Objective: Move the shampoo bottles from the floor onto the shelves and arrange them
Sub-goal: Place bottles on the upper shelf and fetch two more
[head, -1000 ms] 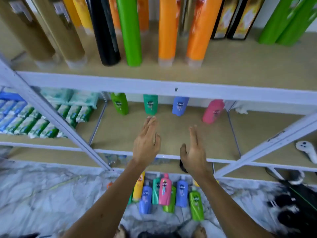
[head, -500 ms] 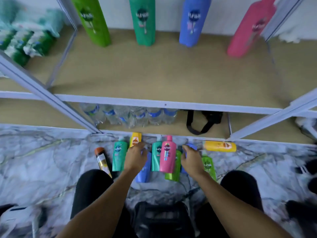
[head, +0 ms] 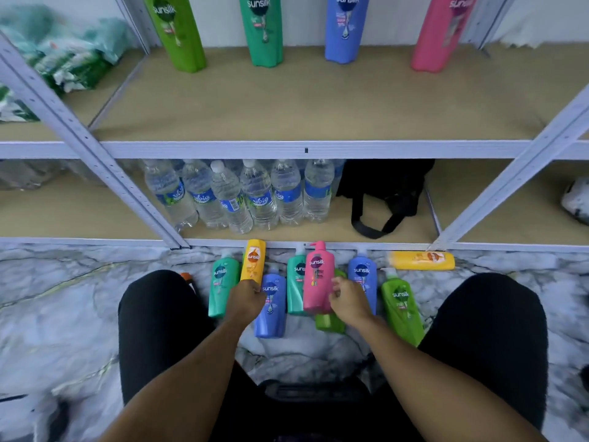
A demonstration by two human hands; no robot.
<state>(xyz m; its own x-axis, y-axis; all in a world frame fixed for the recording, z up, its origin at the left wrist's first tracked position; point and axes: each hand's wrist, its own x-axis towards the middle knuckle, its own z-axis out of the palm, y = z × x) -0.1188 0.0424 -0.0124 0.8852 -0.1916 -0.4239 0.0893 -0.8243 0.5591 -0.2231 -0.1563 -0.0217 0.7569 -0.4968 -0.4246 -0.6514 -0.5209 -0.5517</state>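
Observation:
Several Sunsilk shampoo bottles lie on the marble floor (head: 63, 282) between my knees. My left hand (head: 246, 299) closes around the base of a yellow bottle (head: 253, 259). My right hand (head: 348, 302) curls its fingers on the right edge of a pink pump bottle (head: 318, 279) lying on top of the others. Around them lie a teal bottle (head: 223, 282), a blue bottle (head: 271, 311), another blue one (head: 362, 274), a green one (head: 401, 306) and a yellow one on its side (head: 421, 260). On the middle shelf (head: 306, 103) stand green (head: 175, 30), teal (head: 261, 27), blue (head: 345, 27) and pink (head: 443, 30) bottles.
Water bottles (head: 239, 199) and a black bag (head: 385, 193) fill the bottom shelf just behind the floor bottles. Slanted grey uprights (head: 79, 135) (head: 526, 167) frame the bay. Green packets (head: 63, 62) sit on the shelf to the left. My knees (head: 159, 314) flank the bottles.
My view dropped from the upper shelves to the floor. Both hands came down from the middle shelf to the floor bottles and closed on the yellow and pink ones.

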